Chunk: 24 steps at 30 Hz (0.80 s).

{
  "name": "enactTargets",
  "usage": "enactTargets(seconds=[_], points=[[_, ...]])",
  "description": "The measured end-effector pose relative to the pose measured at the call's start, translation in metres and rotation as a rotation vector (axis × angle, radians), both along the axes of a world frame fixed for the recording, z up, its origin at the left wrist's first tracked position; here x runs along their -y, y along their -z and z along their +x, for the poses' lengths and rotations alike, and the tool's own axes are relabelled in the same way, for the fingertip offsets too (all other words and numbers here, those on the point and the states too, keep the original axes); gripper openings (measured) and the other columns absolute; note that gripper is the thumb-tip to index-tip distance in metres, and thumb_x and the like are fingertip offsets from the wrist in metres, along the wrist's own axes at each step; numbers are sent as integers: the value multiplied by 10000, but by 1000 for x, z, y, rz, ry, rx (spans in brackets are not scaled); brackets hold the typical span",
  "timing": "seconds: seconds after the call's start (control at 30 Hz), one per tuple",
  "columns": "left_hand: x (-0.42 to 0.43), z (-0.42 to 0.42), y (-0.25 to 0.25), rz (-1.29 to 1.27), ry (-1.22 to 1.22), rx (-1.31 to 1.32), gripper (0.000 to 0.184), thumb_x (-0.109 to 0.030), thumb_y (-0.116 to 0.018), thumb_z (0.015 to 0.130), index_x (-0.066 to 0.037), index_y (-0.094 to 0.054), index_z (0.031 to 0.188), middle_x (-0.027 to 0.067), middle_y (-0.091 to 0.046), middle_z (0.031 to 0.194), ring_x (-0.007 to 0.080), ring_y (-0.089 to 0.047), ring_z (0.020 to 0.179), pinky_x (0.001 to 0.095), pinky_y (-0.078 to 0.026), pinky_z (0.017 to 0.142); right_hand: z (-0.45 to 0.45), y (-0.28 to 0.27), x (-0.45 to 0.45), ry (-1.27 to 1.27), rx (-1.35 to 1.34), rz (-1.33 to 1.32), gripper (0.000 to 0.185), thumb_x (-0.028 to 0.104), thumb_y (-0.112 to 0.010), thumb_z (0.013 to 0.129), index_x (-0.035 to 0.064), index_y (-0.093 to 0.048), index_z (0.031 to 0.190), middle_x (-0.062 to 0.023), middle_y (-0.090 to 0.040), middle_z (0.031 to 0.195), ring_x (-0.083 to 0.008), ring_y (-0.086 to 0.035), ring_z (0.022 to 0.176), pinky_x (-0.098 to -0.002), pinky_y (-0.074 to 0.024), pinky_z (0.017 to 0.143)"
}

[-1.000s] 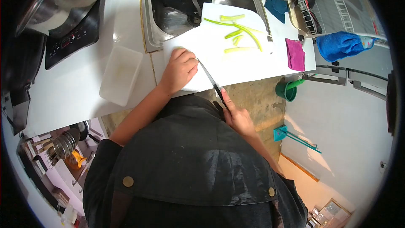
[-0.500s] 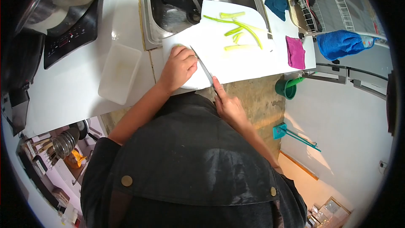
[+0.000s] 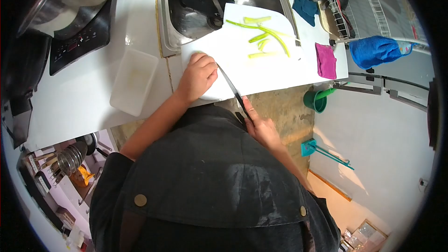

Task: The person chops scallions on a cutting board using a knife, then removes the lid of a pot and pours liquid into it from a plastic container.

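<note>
The right hand (image 3: pixel 262 128) grasps the knife (image 3: pixel 230 83) by its handle, past the cutting board's (image 3: pixel 261 74) near edge; the blade slants across, tip pointing away and leftward beside the left hand (image 3: pixel 198 77), its fingers curled near the left edge, their hold hidden. Green stalks (image 3: pixel 282 44) lie toward the far right corner.

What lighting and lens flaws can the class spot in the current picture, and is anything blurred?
Head view: glare washes out the white cutting board, bleaching the palest stalks; head view: wide-angle distortion bows the counter, with corners black; head view: slanting bright patches lie on the wall; head view: the knife shows no obvious motion blur.
</note>
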<state>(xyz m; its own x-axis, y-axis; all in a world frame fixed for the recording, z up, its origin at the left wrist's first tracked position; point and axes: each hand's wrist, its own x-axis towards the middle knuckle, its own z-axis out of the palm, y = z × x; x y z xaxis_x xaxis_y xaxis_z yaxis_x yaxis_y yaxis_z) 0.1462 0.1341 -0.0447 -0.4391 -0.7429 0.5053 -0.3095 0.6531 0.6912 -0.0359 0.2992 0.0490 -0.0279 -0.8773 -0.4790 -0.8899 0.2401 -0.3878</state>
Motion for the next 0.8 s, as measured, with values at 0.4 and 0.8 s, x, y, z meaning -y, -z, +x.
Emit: enactTargets(seconds=[0.4,0.8], points=[[0,0,-2,-5,-30,2,138,21,-684,698,-17,-631,819,92,-619,916,300,-552,967,381,-467,834,11,8,18,46,90,-33,628,118,-511,908,172,-274,1488,-258,-596,658,-457,-582,603,-539,-458,631],[12,17,-10,67,64,96,147,1,-687,707,-41,-642,841,91,-622,924,299,-553,963,383,-463,836,0,5,-11,52,130,-109,656,92,-537,897,201,-278,1490,-223,-572,632,-422,-573,573,-509,-447,592]])
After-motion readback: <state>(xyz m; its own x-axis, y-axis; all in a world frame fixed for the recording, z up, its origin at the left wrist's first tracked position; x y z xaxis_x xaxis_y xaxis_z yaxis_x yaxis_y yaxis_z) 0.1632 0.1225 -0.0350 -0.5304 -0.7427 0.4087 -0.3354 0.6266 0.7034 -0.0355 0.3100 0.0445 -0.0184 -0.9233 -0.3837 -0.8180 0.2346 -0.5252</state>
